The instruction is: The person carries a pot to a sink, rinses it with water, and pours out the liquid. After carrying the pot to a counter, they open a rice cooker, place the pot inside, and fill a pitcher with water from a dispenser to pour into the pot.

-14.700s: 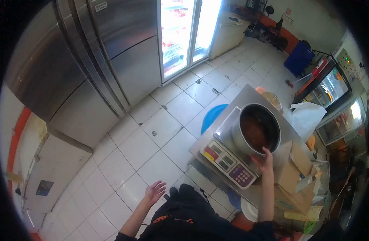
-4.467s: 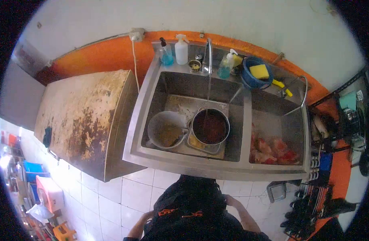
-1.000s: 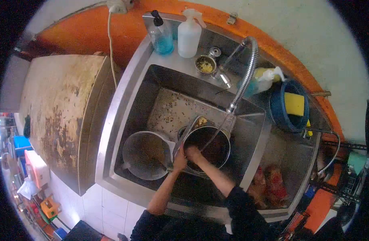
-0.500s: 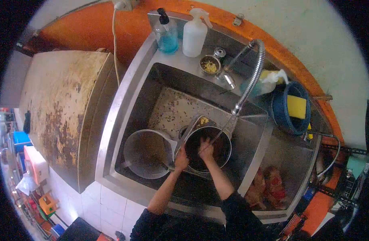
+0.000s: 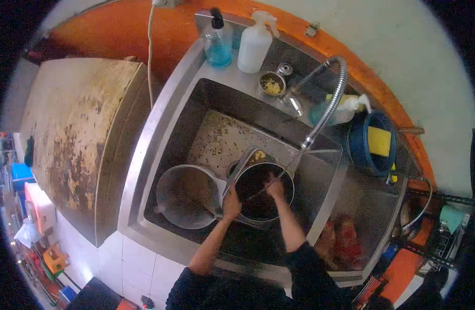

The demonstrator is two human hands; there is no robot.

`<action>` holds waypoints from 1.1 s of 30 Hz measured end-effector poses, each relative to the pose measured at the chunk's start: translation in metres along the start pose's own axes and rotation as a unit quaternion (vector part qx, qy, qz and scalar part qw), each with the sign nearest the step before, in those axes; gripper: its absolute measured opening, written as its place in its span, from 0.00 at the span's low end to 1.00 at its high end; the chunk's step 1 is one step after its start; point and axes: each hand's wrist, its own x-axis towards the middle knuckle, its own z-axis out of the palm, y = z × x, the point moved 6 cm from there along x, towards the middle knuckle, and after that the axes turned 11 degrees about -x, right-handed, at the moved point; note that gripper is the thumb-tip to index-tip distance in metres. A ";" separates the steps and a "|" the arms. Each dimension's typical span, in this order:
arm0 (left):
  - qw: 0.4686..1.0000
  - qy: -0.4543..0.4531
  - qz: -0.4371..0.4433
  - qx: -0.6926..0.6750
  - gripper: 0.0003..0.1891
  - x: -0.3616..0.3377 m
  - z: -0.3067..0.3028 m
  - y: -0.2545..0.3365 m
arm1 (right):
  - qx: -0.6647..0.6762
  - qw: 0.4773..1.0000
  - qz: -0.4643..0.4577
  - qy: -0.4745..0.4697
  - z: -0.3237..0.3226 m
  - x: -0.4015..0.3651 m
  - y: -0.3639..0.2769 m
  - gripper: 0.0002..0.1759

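Observation:
A round pot (image 5: 263,209) with a dark inside and a pale metal rim stands in the sink basin (image 5: 196,113). My left hand (image 5: 232,205) is closed at the pot's left side, gripping its edge or handle; the exact hold is hidden. Inside the pot is my right hand (image 5: 273,187), fingers partly stretched and slightly blurred. A thin stream of water falls from the spring-hose faucet (image 5: 341,85) into the pot. Left of my left hand sits a large translucent white jug (image 5: 185,194) with cloudy liquid in it.
Food scraps litter the basin floor. Behind it stand a blue-liquid pump bottle (image 5: 217,51), a white spray bottle (image 5: 254,46) and a strainer cup (image 5: 272,85). A blue tub (image 5: 359,147) holds a yellow sponge (image 5: 378,141). Reddish packages (image 5: 346,240) lie in the right basin.
My right hand has moved a little to the right within the pot, its fingers less spread. My left hand stays at the pot's side. The camera view has shifted slightly.

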 end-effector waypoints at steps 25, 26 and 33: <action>0.997 0.043 0.058 0.002 0.39 0.002 -0.007 0.006 | -0.151 0.925 -0.331 -0.114 0.032 -0.061 -0.102 0.37; 0.998 0.035 0.049 0.002 0.40 0.002 -0.006 0.005 | -0.151 0.925 -0.329 -0.115 0.033 -0.064 -0.095 0.37; 0.996 0.036 0.079 0.034 0.45 0.002 -0.003 0.000 | -0.278 0.903 -0.315 -0.088 0.092 -0.026 -0.067 0.32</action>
